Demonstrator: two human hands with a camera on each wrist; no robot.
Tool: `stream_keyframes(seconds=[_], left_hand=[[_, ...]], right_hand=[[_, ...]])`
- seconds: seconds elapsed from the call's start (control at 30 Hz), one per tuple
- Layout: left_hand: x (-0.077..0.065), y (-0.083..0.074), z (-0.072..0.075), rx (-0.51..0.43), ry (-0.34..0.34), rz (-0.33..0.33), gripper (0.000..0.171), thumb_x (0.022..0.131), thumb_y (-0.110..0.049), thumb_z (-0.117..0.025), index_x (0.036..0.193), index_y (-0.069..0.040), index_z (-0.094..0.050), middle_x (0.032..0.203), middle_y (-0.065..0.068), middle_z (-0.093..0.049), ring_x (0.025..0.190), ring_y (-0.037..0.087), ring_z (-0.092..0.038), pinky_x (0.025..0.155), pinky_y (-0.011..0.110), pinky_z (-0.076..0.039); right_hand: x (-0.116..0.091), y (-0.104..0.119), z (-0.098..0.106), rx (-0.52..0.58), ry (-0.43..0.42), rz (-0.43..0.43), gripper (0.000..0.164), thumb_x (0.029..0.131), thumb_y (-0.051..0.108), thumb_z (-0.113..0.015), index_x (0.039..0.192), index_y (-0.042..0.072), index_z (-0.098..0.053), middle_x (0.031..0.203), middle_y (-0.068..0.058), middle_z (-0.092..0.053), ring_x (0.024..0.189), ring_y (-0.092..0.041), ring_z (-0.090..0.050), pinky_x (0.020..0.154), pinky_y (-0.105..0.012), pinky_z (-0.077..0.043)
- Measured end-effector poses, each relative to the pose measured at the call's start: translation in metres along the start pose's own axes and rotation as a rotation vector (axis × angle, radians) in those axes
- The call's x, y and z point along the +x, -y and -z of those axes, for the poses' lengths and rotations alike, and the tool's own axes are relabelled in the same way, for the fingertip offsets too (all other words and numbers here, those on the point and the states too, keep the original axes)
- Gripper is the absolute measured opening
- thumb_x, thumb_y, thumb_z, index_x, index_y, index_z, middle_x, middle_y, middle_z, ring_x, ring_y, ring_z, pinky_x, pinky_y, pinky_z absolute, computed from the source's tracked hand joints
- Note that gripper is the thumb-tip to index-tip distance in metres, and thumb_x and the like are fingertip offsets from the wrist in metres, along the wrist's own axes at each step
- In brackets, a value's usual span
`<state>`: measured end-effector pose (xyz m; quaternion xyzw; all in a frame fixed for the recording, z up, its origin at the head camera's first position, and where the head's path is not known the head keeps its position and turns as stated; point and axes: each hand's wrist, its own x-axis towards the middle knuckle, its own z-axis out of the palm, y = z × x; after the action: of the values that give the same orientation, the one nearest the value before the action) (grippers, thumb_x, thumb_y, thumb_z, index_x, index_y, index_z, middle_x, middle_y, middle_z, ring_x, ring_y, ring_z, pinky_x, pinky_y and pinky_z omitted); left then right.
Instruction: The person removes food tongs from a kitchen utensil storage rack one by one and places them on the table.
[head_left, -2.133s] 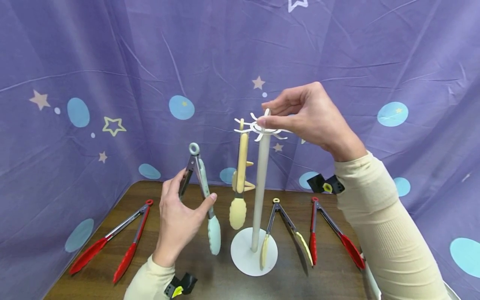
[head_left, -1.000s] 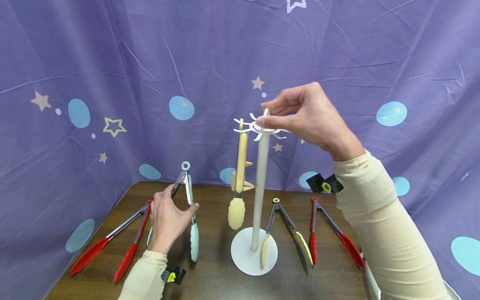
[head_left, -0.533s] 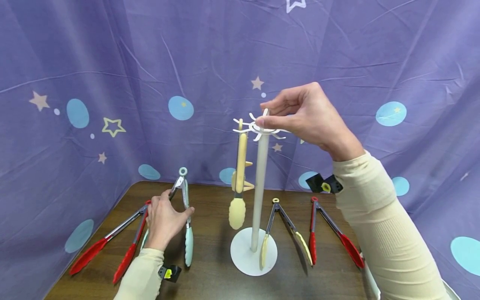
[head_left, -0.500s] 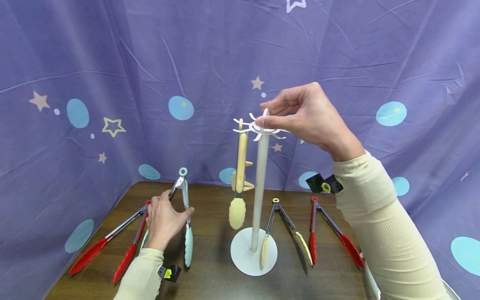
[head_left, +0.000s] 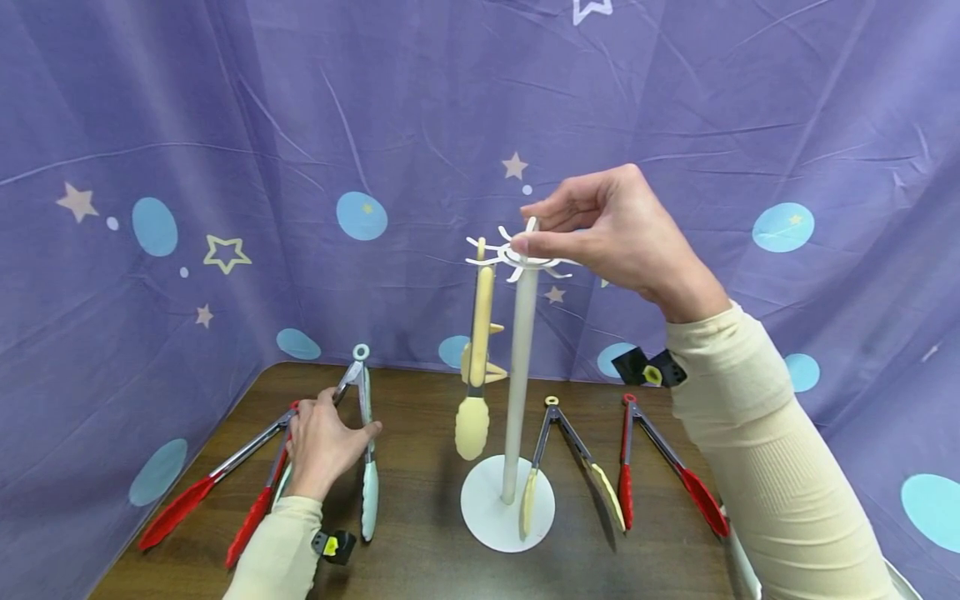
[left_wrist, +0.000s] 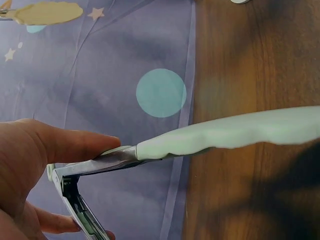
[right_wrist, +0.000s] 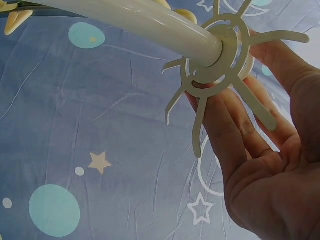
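My left hand [head_left: 324, 446] holds spread mint-green tongs [head_left: 369, 500] by their metal arms, low at the table's left. In the left wrist view the thumb lies along one arm of them and fingers touch the other. My right hand [head_left: 622, 233] pinches the top of a white hook rack [head_left: 522, 358]; the right wrist view shows its ring of hooks [right_wrist: 255, 102] beside the fingers. Yellow tongs [head_left: 472, 429] hang from a left hook of the rack. Behind them is another yellow piece, partly hidden.
Red tongs [head_left: 251, 525] lie spread at the left, partly behind my left hand. Right of the rack's round base [head_left: 487, 517], open yellow tongs [head_left: 609, 496] and red tongs [head_left: 705, 504] lie on the brown table [head_left: 420, 550]. A purple curtain [head_left: 420, 125] surrounds the table.
My left hand has lowered the mint-green tongs and moved them left toward the table, beside the left red tongs. The right hand stays at the rack's top.
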<state>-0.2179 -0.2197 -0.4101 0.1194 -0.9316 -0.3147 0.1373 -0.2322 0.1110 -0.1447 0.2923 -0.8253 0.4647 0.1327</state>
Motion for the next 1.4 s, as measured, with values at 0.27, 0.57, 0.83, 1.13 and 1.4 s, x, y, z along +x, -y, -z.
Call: stream_keyframes(seconds=[0.27, 0.57, 0.83, 1.13, 1.4], left_hand=[[0.001, 0.008, -0.002, 0.028, 0.007, 0.011, 0.086, 0.076, -0.031, -0.085, 0.139, 0.012, -0.046, 0.127, 0.041, -0.046, 0.115, 0.06, -0.043, 0.089, 0.073, -0.038], [0.002, 0.012, -0.005, 0.038, 0.033, 0.031, 0.087, 0.077, -0.032, -0.084, 0.14, 0.012, -0.044, 0.128, 0.043, -0.044, 0.118, 0.061, -0.04, 0.091, 0.077, -0.034], [0.005, 0.014, -0.006, 0.059, 0.066, 0.043, 0.088, 0.077, -0.034, -0.083, 0.14, 0.012, -0.043, 0.128, 0.044, -0.041, 0.119, 0.063, -0.038, 0.089, 0.081, -0.032], [0.01, 0.017, -0.009, 0.087, 0.108, 0.068, 0.088, 0.078, -0.034, -0.082, 0.141, 0.012, -0.042, 0.127, 0.046, -0.039, 0.12, 0.067, -0.035, 0.09, 0.083, -0.03], [0.016, 0.017, -0.014, 0.12, 0.15, 0.095, 0.08, 0.079, -0.035, -0.079, 0.132, 0.014, -0.046, 0.128, 0.046, -0.038, 0.12, 0.067, -0.034, 0.092, 0.082, -0.029]], right_hand=[[-0.001, 0.0, 0.0, 0.001, 0.0, -0.005, 0.022, 0.08, 0.016, -0.088, 0.095, 0.004, -0.079, 0.091, -0.007, -0.078, 0.08, -0.02, -0.076, 0.071, -0.028, -0.058], [0.0, 0.001, 0.0, 0.011, 0.004, -0.009, 0.021, 0.08, 0.016, -0.088, 0.095, 0.004, -0.079, 0.09, -0.007, -0.078, 0.08, -0.02, -0.076, 0.071, -0.029, -0.058], [0.0, 0.001, 0.0, 0.012, 0.003, -0.009, 0.021, 0.08, 0.016, -0.088, 0.094, 0.004, -0.079, 0.09, -0.008, -0.078, 0.08, -0.02, -0.076, 0.072, -0.029, -0.058], [-0.001, 0.001, 0.0, 0.014, 0.002, 0.0, 0.02, 0.08, 0.015, -0.088, 0.094, 0.004, -0.079, 0.091, -0.008, -0.078, 0.08, -0.02, -0.076, 0.072, -0.029, -0.058], [0.0, 0.0, 0.0, 0.01, 0.001, 0.006, 0.02, 0.08, 0.015, -0.088, 0.093, 0.004, -0.079, 0.091, -0.008, -0.078, 0.079, -0.02, -0.076, 0.072, -0.029, -0.059]])
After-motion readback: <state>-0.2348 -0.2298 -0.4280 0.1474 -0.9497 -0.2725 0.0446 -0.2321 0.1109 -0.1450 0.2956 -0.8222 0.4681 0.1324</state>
